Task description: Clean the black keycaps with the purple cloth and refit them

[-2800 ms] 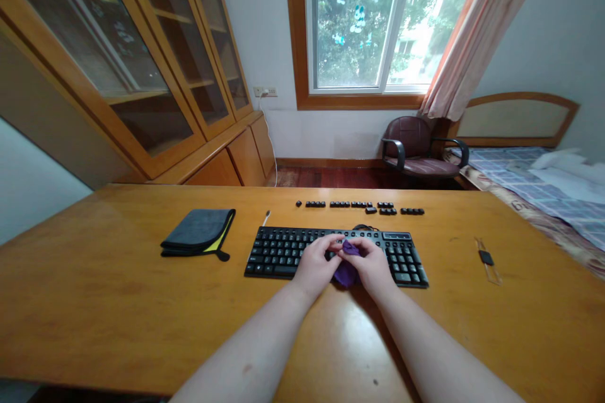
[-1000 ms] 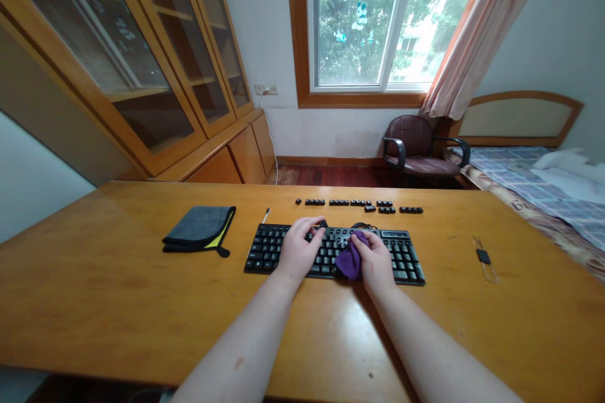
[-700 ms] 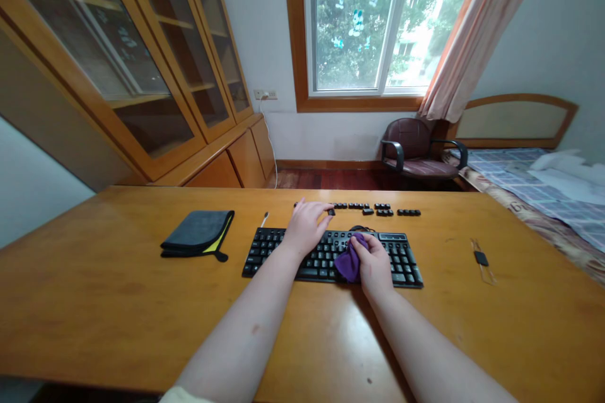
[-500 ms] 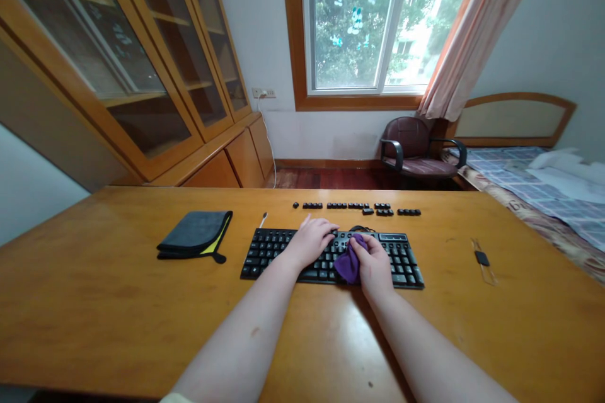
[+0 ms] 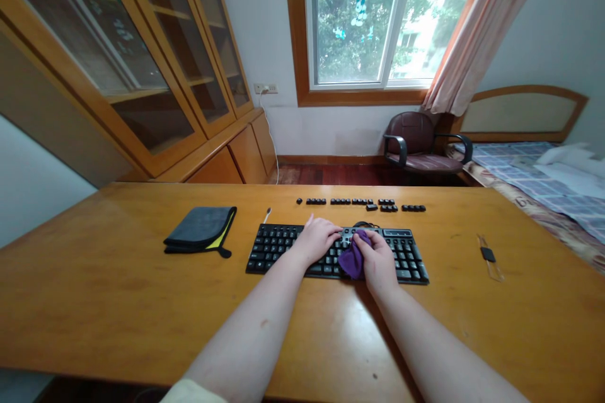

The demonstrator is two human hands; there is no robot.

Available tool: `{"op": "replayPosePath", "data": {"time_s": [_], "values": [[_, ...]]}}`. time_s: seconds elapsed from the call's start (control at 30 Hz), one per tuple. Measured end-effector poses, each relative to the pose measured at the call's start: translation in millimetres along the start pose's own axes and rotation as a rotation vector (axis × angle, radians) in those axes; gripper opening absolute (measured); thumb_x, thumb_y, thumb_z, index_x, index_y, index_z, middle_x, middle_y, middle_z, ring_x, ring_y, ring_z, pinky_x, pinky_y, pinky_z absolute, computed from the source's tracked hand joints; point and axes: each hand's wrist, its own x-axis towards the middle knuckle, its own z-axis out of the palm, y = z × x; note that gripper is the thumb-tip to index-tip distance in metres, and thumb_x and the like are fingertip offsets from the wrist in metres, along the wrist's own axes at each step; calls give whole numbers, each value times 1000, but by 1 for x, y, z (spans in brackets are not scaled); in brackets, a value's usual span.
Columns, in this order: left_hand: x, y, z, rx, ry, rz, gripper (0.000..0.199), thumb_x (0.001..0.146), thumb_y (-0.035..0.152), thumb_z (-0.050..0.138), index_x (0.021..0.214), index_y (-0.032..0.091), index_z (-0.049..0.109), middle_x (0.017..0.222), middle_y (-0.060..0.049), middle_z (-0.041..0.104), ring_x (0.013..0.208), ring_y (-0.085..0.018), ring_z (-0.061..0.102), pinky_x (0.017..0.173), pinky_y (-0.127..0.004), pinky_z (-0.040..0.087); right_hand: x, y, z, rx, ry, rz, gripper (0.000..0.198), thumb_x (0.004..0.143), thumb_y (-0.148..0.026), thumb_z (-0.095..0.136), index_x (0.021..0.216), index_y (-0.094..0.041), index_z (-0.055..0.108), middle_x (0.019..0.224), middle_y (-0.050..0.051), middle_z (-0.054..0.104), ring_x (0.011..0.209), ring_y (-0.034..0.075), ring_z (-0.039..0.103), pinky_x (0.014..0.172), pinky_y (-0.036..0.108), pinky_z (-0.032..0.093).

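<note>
A black keyboard lies on the wooden desk, with its top row of keys partly taken off. My left hand rests on its upper middle, fingers stretched towards the right. Pinched in my right hand is a purple cloth, pressed against the keyboard right of the middle. The cloth and both hands hide part of the keys beneath them. Beyond the keyboard, loose black keycaps stand in a broken row.
A folded grey cloth with yellow lining lies at the left. Behind the keyboard's left corner is a small brush or swab. To the right lies a wire tool with a black middle. A chair stands past the desk's far edge.
The whole view has shifted slightly, so things appear a little further right and higher. Both hands stay at almost the same places on the keyboard, the purple cloth still held.
</note>
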Motion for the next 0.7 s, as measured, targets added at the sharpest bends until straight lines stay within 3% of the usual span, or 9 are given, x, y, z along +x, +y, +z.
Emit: {"op": "replayPosePath", "data": {"time_s": [0.37, 0.53, 0.7], "values": [[2, 3, -3, -11, 14, 50, 22, 84, 28, 49, 97, 25, 66, 92, -4, 67, 91, -18, 57, 102, -44, 26, 0, 0, 1, -6, -5, -5, 26, 65, -39, 69, 79, -18, 62, 73, 1, 63, 69, 17, 56, 67, 29, 44], [2, 3, -2, 4, 32, 50, 21, 84, 28, 48, 87, 24, 68, 89, -3, 67, 90, -17, 57, 103, -44, 25, 0, 0, 1, -2, -9, 3, 24, 65, -38, 69, 79, -19, 63, 71, -1, 63, 68, 16, 56, 67, 28, 44], [1, 5, -3, 23, 28, 48, 19, 83, 28, 51, 91, 24, 68, 92, -3, 66, 92, -19, 56, 103, -46, 24, 0, 0, 1, 6, -9, 1, 26, 64, -39, 69, 79, -18, 63, 73, 1, 63, 69, 17, 56, 67, 30, 44]]}}
